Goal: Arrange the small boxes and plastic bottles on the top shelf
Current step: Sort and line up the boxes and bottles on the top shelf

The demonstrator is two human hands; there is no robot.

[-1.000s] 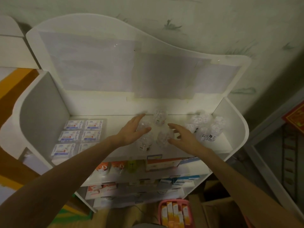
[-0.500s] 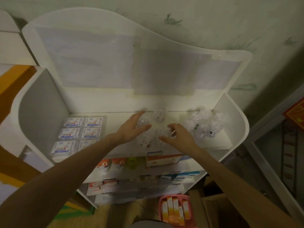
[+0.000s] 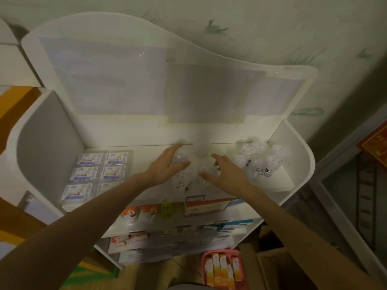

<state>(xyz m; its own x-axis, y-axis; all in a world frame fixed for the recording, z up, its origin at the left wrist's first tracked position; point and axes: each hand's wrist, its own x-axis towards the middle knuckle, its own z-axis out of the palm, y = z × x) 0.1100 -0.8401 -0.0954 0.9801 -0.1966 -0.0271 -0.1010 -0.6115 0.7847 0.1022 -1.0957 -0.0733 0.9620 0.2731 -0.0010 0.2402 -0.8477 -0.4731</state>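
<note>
1. Head view, hard to read: the clear plastic bottles in the middle of the shelf (image 3: 184, 176) are blurred and nearly see-through, so their count and outlines cannot be fixed; one further back (image 3: 201, 147) is little more than a pale smear against the rear wall.
2. The left hand (image 3: 165, 167) covers part of this middle cluster. Its fingers are stretched forward and slightly spread, lying against the left side of the bottles, thumb toward the centre.
3. The right hand (image 3: 227, 171) reaches in from the other side, fingers loosely extended and a little bent at the tips, touching the right side of the same cluster. Whether any finger wraps round a bottle cannot be told.
4. The white top shelf (image 3: 146, 151) of the curved white shelving unit carries everything; its front edge is partly hidden by both forearms.
5. On its left end lie the small flat white-and-blue boxes (image 3: 98, 170), in two columns of three rows; the nearest right-hand one is cut off by the left forearm, and the print is too small to read.
6. At the right end stands a second group of clear plastic bottles with white caps (image 3: 259, 158), packed close together, well apart from the boxes.
7. Lower shelves hold dim orange, white and blue packages (image 3: 205, 206); a pink basket of orange cartons (image 3: 222, 268) sits at the bottom.
</note>
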